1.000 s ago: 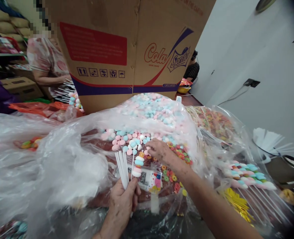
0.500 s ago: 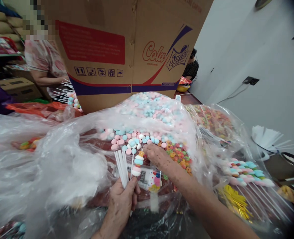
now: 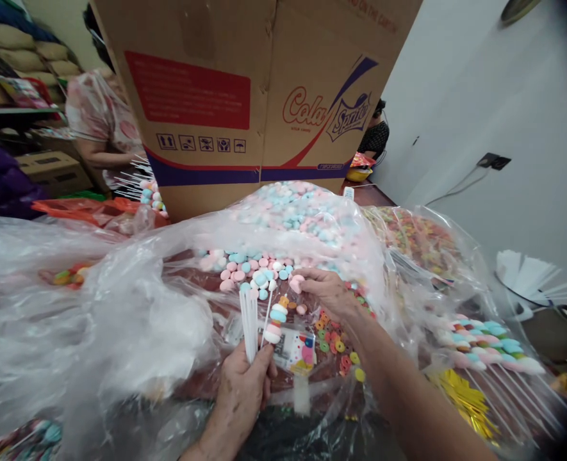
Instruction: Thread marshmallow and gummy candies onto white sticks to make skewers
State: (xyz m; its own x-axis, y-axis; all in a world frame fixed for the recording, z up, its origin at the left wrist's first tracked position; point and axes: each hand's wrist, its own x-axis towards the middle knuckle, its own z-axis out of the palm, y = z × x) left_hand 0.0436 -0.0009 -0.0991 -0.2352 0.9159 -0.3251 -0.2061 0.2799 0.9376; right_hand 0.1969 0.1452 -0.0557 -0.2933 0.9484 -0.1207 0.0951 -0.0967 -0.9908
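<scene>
My left hand (image 3: 245, 379) is closed round a bundle of white sticks (image 3: 248, 323) and a skewer of stacked candies (image 3: 276, 320), with white, blue, pink and orange pieces. To its upper right, my right hand (image 3: 319, 286) pinches a pink candy (image 3: 296, 283) between thumb and fingertips, above and right of the skewer's top. Loose pink, blue and white candies (image 3: 239, 275) lie just beyond both hands. Colourful ring candies (image 3: 334, 339) lie below my right hand. A printed card (image 3: 295, 349) lies behind the skewer.
Behind stands a large cardboard box (image 3: 206, 83). Clear plastic bags (image 3: 134, 320) spread at left. Finished candy skewers (image 3: 492, 342) and gold ties (image 3: 466, 403) lie at right. A person (image 3: 103, 121) stands behind the box at left; another is partly visible at right.
My right hand has risen from the table and moved right, now with a pink candy in its fingertips. The view has shifted slightly, and more ring candies show in front of my right forearm.
</scene>
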